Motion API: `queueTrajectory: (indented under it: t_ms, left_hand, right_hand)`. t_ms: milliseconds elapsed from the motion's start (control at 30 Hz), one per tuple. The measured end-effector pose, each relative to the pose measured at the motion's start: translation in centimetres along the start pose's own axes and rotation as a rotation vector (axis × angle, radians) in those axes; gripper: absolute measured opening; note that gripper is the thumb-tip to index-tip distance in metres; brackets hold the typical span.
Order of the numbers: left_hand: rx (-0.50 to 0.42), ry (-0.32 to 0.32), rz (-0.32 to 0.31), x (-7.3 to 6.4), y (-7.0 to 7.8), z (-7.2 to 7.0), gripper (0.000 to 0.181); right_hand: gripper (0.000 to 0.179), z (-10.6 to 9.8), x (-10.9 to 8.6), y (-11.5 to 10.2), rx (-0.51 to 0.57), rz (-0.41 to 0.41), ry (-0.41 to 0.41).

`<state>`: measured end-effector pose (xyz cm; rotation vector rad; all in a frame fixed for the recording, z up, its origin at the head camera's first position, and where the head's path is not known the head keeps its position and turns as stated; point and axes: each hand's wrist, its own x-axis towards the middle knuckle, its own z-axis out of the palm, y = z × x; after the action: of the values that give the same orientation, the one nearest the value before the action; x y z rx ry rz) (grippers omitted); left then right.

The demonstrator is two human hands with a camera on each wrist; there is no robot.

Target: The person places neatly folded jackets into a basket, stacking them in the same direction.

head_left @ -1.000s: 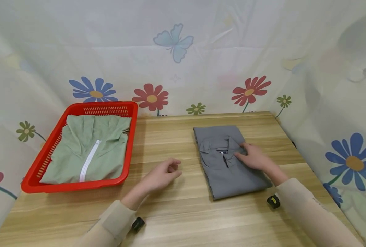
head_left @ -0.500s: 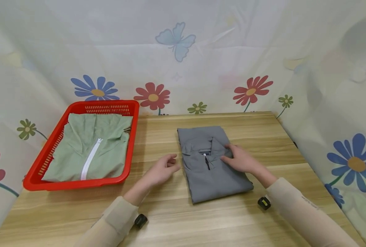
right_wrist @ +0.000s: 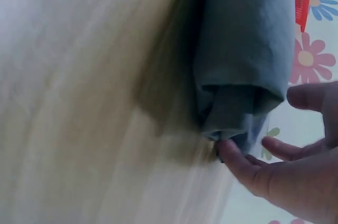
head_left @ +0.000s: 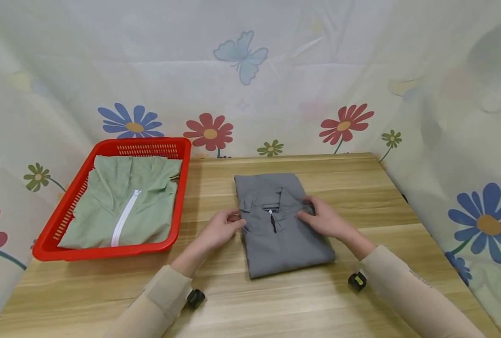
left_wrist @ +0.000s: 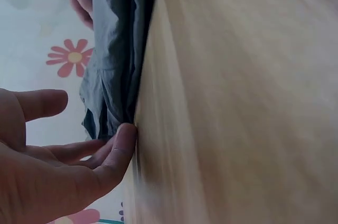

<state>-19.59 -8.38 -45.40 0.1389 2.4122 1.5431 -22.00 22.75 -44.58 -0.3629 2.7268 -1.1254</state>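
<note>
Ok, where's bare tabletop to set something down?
Bare tabletop runs between the red basket and gray garment, beyond the left grip; right of the garment, beyond the right grip; and between the sleeves. Crowded: gray garment's sides, and the basket, holding clothing.

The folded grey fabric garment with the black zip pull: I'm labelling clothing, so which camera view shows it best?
The head view: it shows the folded grey fabric garment almost whole, with collar and black zip pull in sight. The left wrist view catches just one side; the right wrist view, only the opposite side's folds.
</note>
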Motion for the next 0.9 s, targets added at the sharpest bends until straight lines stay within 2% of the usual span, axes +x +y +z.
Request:
queueTrajectory:
  t_ms: [133,233,367,600,900]
  left_hand:
    - [-0.029,0.049,-0.038,0.3,0.2,-0.1,0.054]
    - [-0.019,0.080,-0.066,0.5,0.4,-0.2,0.056]
    - [-0.038,0.074,-0.084,0.9,0.8,-0.3,0.056]
    - [-0.219,0.044,-0.136,1.5,1.2,0.0,0.055]
    - [-0.233,0.036,-0.147,2.2,1.5,0.2,0.053]
  right_hand:
    - [0.055,0.1,-0.2,0.3,0.226,0.064,0.011]
    - [0.055,0.0,-0.2,0.5,0.298,0.116,0.030]
    - [0.054,-0.3,-0.2,0.5,0.305,0.166,0.035]
    - [0.052,-0.3,-0.4,0.2,0.320,0.193,0.017]
    - [0.050,0.3,-0.4,-0.2,0.304,0.174,0.051]
